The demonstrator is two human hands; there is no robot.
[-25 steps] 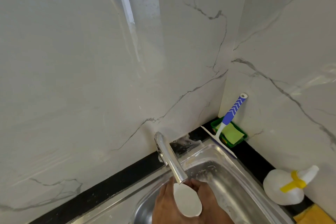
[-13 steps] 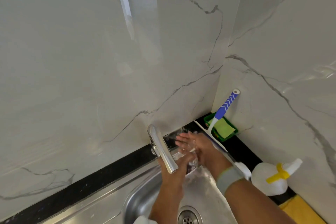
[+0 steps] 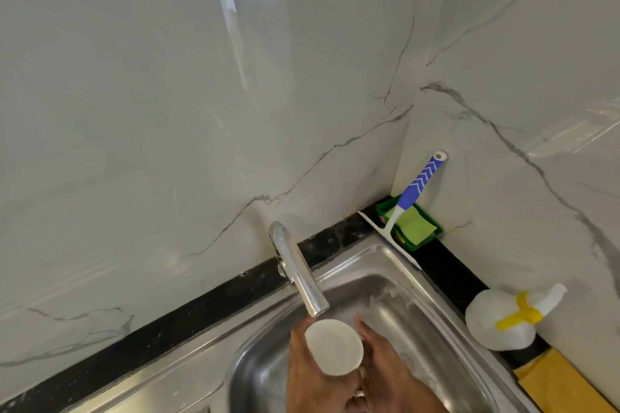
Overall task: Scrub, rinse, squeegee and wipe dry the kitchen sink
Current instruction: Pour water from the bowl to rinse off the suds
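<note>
Two hands, left hand (image 3: 315, 379) and right hand (image 3: 392, 375), flank one white cup (image 3: 333, 347).

walls: grey-veined white marble panels (image 3: 167, 111), meeting in corner | counter: black strip (image 3: 188, 322)

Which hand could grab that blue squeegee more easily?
Probably the right hand: the squeegee leans in the corner on its side, while the left hand carries the white pad.

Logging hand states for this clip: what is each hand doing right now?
Left hand: holds the white pad under the faucet.
Right hand: fingers straight beside the pad, open.
</note>
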